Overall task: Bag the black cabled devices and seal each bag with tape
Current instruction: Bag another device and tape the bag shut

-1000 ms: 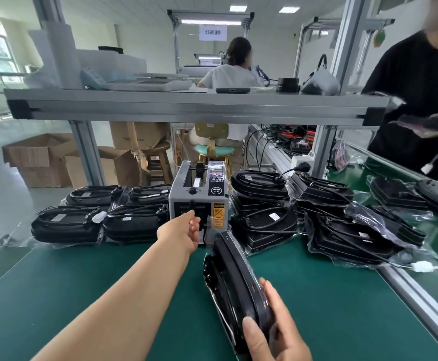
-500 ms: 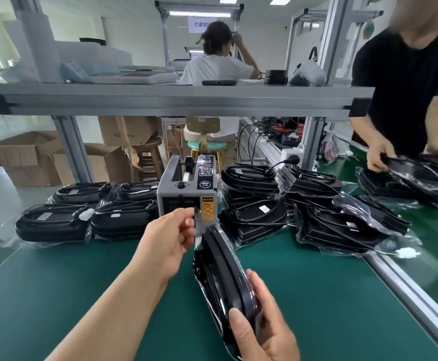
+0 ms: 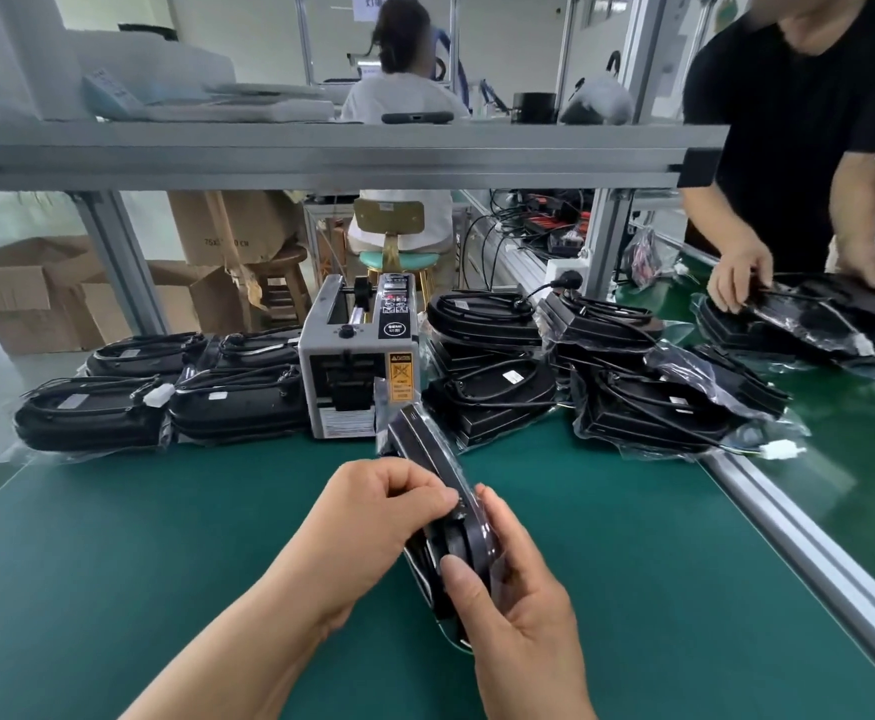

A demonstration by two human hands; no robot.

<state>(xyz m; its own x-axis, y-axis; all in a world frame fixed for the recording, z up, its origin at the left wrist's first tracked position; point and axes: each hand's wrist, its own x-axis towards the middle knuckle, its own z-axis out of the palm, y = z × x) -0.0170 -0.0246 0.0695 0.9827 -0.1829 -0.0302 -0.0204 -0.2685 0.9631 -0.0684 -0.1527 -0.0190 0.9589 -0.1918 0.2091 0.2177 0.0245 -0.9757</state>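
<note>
My right hand (image 3: 521, 595) grips the near end of the bagged device (image 3: 427, 449), held on edge above the mat (image 3: 165, 563). My left hand (image 3: 380, 517), fingers curled, pinches the bag at the device's top edge. Just beyond both hands stands the dispenser (image 3: 357, 366), flanked by sealed devices (image 3: 165, 402) left of my hands and a pile (image 3: 632, 397) to the right.

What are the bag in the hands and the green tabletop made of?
The bag seems thin clear plastic film: glossy glints and creases. The tabletop is probably a matte rubber or vinyl mat: flat green, hardly any shine.
</note>
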